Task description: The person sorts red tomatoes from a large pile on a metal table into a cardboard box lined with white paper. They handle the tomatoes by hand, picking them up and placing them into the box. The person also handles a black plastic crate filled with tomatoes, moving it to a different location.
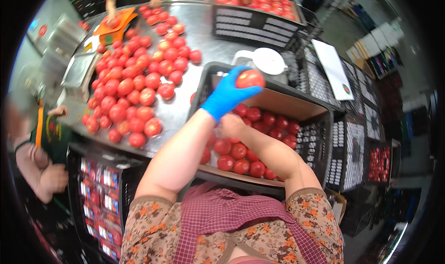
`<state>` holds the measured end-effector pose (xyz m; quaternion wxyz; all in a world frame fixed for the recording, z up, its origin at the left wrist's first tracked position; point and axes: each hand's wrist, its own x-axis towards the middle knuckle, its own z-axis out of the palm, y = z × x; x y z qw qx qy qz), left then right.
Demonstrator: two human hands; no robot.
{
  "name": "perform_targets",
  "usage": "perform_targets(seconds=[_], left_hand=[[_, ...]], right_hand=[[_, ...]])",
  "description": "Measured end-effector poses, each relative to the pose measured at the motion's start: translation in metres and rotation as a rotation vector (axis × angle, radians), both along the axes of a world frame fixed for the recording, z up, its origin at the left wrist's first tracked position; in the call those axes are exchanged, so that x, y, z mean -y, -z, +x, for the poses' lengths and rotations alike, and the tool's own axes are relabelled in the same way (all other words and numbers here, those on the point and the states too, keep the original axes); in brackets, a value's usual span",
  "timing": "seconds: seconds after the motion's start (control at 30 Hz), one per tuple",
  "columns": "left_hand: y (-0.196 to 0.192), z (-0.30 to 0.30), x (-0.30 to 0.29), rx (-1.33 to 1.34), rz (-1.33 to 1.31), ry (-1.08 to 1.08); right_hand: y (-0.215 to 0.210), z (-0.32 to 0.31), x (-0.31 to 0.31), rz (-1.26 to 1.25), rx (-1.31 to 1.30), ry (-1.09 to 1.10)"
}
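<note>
My left hand (pixel 228 95), in a blue glove, grips a red tomato (pixel 251 79) above the far left part of a black crate (pixel 328 143). Inside that crate lie several red tomatoes (pixel 238 151), and a brown cardboard sheet (pixel 289 104) lines its far side. Bare, my right hand (pixel 230 127) is low over the crate's left part, close to the tomatoes. The left wrist crosses in front of it, so its fingers are mostly hidden. On the metal table (pixel 181 106) to the left spreads a large heap of loose tomatoes (pixel 132 85).
Another black crate of tomatoes (pixel 255 25) stands at the far side. Near it are a white round-lidded container (pixel 269 61) and a white board (pixel 333 69) on stacked crates. Other people's hands (pixel 111 16) work by an orange tray (pixel 116 27). Lower left, a crate holds packaged tomatoes (pixel 99 203).
</note>
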<state>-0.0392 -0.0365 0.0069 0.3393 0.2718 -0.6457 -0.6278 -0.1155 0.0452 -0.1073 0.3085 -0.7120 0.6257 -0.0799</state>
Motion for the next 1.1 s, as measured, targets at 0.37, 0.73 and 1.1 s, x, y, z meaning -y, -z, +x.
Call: perform_targets(seconds=[0.37,0.73,1.1], left_hand=[[-0.002,0.004,0.0,-0.188,0.374,0.109],[0.031,0.0,0.018,-0.316,0.408,0.094],[0.002,-0.003,-0.002,-0.348,0.768,0.184]], right_hand=[[0.029,0.025,0.015,-0.234,-0.035,-0.064],[0.0,0.006,0.001,-0.048,-0.032,0.097],[-0.141,-0.015,-0.077,0.067,1.316,0.971]])
